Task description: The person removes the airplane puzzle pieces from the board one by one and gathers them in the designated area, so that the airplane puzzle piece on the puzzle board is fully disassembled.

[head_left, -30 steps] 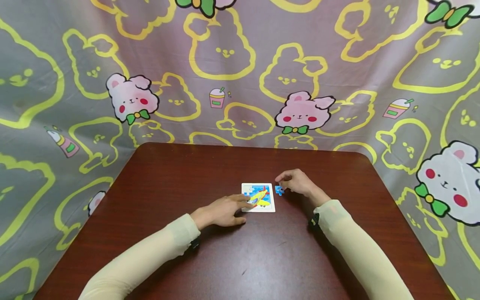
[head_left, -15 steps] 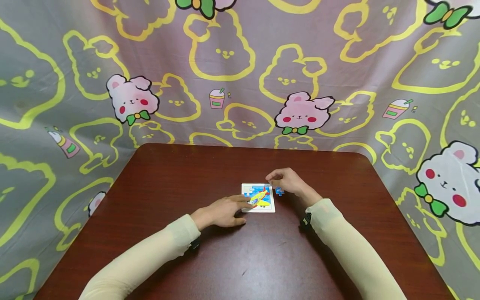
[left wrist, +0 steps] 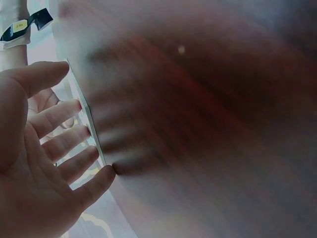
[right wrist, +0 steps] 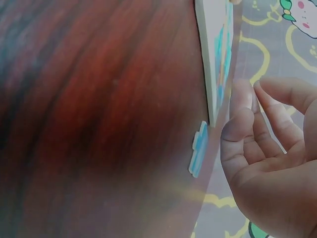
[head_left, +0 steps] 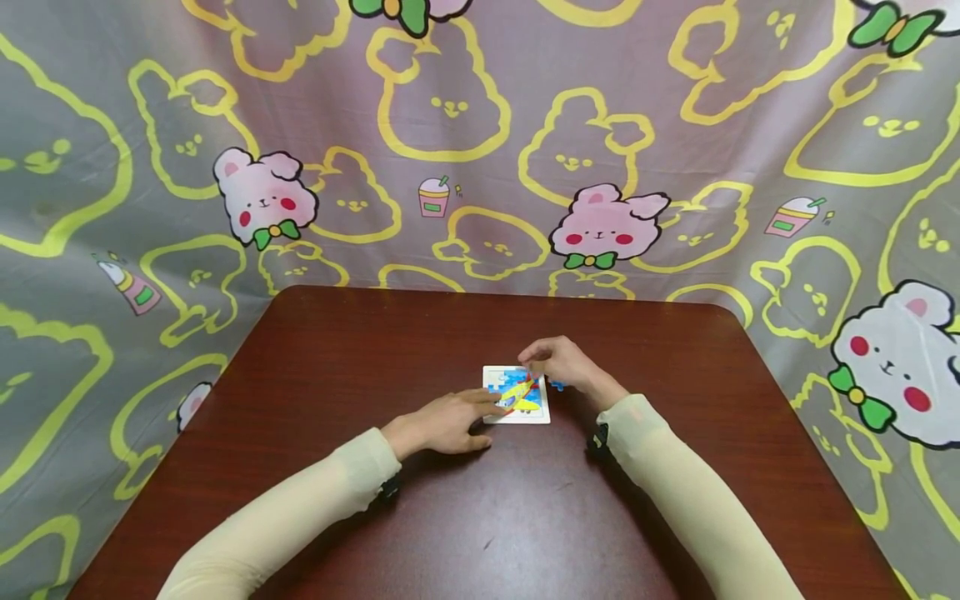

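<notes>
A small jigsaw board [head_left: 547,412] with a white border lies on the table and shows a yellow and red airplane on blue; a whitish gap is visible at its upper left. My left hand [head_left: 450,421] rests on the board's left side, fingers spread and nearly straight. Over the board's top right corner, my right hand [head_left: 558,363] pinches a puzzle piece between thumb and fingertips; the piece is mostly hidden, only a thin edge showing in the right wrist view. One loose blue puzzle piece [right wrist: 199,151] lies beside the board's right edge, partly under my right hand.
The brown wooden table [head_left: 360,342] runs back to a patterned cloth [head_left: 480,133] printed with yellow outlines and pink rabbits, which hangs behind and along both sides. Dark bands sit at both wrists.
My right hand has moved left from beside the loose blue piece to above the board's top right corner. The left hand and the board have stayed in place.
</notes>
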`<state>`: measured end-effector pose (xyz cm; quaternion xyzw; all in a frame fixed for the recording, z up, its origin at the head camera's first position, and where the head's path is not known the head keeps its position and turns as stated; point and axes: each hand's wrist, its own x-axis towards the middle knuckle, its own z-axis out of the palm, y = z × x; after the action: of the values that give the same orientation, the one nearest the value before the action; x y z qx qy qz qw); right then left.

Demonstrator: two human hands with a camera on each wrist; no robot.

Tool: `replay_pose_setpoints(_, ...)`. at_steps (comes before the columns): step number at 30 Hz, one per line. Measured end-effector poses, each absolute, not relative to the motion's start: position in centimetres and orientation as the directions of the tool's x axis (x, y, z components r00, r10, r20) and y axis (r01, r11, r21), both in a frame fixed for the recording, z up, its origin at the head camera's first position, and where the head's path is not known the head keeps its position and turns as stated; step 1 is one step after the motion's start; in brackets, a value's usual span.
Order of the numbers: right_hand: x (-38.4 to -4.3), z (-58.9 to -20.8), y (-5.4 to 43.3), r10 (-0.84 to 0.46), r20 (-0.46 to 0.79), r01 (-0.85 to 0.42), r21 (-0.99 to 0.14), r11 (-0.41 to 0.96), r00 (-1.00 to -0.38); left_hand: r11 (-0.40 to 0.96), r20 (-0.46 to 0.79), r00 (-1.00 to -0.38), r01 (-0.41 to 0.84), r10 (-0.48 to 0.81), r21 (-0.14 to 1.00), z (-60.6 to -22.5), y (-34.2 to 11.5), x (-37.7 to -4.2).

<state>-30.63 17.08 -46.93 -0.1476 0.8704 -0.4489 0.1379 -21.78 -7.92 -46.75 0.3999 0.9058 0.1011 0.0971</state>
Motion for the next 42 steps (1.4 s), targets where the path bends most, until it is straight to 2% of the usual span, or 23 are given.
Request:
replay_pose_setpoints(24,-30.7,-47.7,15.8,-0.392,-0.129,-0.139,-0.798,0.586,-0.911,0.65,-0.091,-0.652,0.714,0.752,0.261,-46.6,-7.9,-21.8)
replay_pose_setpoints(42,-30.7,-47.7,15.7,-0.397,-0.086,-0.175,-0.799,0.576,-0.914,0.651,-0.098,-0.652,0.711,0.752,0.267,-46.7,-8.0,-21.9)
